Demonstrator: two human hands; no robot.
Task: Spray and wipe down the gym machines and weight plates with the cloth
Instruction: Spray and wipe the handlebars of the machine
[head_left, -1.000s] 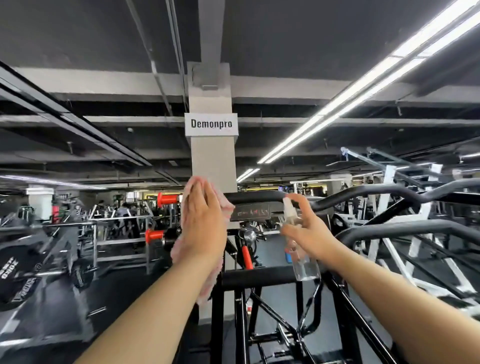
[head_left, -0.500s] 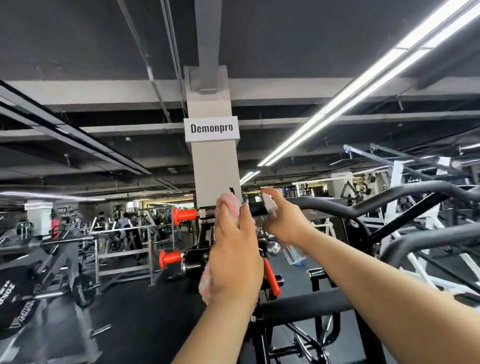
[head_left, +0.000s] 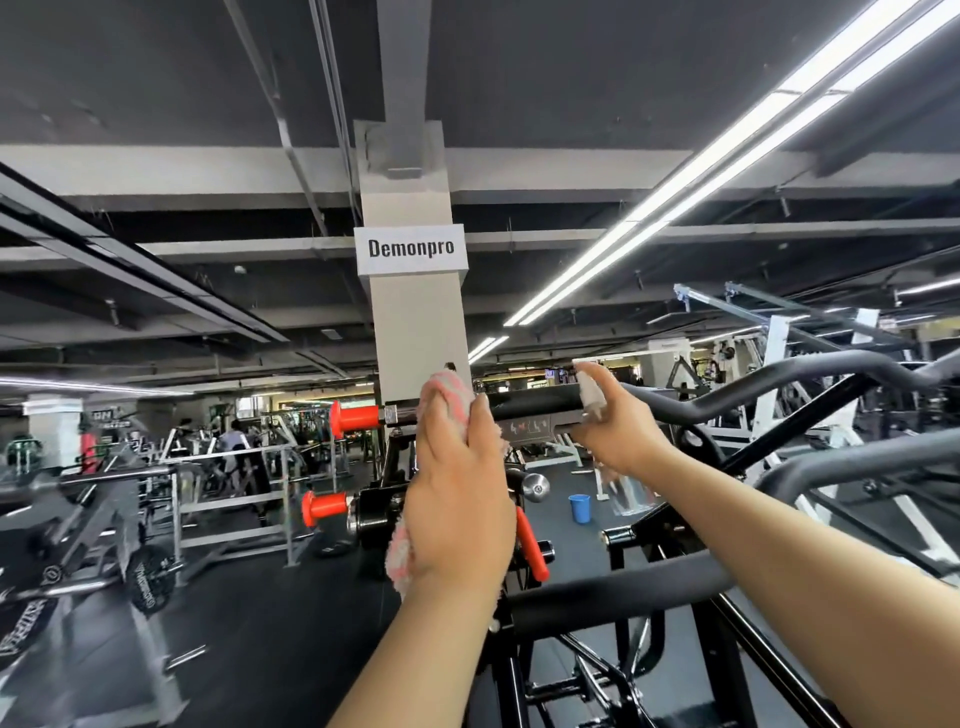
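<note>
Cloth lies pressed under the left hand against the black machine bar, fingers fairly straight. Right hand grips the spray bottle just beside it. Since earlier, the left hand has shifted rightward onto the bar.

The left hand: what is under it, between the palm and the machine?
Under the left hand lies the pink cloth, pressed on the black bar. Cloth shows above and below the hand; the bar beneath is covered.
</note>
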